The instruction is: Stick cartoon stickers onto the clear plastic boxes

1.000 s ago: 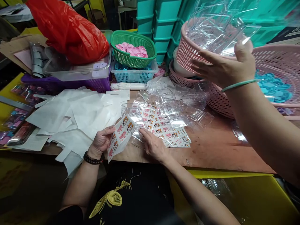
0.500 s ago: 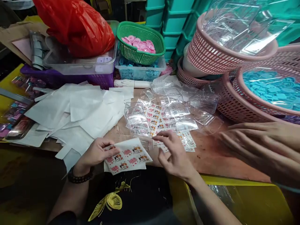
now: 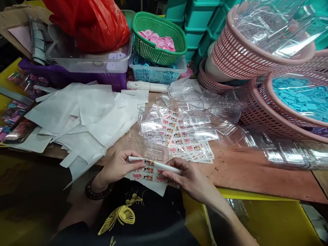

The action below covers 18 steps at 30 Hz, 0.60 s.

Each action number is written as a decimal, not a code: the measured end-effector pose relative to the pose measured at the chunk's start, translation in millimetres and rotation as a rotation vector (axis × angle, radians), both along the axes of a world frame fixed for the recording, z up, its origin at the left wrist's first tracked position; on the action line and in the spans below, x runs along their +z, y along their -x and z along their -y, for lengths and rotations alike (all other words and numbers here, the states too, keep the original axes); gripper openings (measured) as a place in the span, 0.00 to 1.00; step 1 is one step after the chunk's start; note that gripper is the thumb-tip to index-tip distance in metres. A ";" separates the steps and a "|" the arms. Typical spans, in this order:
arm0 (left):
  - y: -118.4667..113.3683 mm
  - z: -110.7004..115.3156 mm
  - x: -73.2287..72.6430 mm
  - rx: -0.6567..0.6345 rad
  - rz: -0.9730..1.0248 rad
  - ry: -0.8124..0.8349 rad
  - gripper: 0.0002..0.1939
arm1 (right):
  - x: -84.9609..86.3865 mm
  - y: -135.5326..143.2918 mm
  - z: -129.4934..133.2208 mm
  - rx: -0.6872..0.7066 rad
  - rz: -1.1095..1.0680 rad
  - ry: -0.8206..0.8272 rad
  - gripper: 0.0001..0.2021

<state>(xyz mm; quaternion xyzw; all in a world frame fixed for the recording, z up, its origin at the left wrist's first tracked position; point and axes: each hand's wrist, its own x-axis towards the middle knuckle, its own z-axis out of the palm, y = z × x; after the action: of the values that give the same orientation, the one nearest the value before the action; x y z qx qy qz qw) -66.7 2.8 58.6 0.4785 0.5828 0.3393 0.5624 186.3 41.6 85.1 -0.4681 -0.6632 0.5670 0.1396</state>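
Note:
Between my two hands is a sticker sheet (image 3: 139, 175) printed with cartoon cats and pink lettering, its upper edge curled over toward me. My left hand (image 3: 118, 172) pinches its left side, thumb in front. The right side is gripped by my right hand (image 3: 187, 177), thumb on the front and fingers behind. White backing shows below the printed face. Just past my hands lie more sticker sheets (image 3: 176, 138), fanned on the table, with clear plastic trays (image 3: 155, 151) scattered over and around them.
White paper sheets (image 3: 97, 116) pile up at left. Behind stand a green basket (image 3: 160, 56) of pink pieces and a red bag (image 3: 89, 27). Pink baskets (image 3: 256, 112) hold blue pieces and clear packaging at right. A row of clear plastic packs (image 3: 289, 153) lies at the table's right.
My right hand has moved down and left and taken hold of the sticker sheet, whose top edge now curls. Another person's hand at right has gone, leaving clear packs visible there.

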 end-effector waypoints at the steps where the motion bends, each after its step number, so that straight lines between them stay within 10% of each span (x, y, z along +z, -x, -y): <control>1: -1.4 1.3 0.1 -0.034 -0.012 -0.019 0.13 | 4.9 -0.3 1.2 0.049 0.066 -0.111 0.15; 4: -7.0 3.9 3.9 -0.168 -0.083 -0.150 0.11 | 16.0 5.3 5.7 0.144 0.151 -0.438 0.14; 8: -13.9 7.5 3.5 -0.171 -0.147 -0.302 0.17 | 13.2 15.9 10.9 0.097 0.040 -0.489 0.05; 13: -17.2 12.8 -2.0 -0.105 -0.035 -0.132 0.21 | -1.7 15.7 15.0 -0.017 -0.019 -0.627 0.07; 18: -20.4 10.6 -9.8 -0.066 0.146 0.045 0.17 | -16.7 7.8 16.7 -0.039 0.106 -1.231 0.10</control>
<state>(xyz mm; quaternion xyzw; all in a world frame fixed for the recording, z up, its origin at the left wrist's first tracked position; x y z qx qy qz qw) -46.4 -7.8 48.7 0.4589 0.5316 0.3412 0.6248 178.5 24.9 68.4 -0.3412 -0.8661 0.0537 0.3614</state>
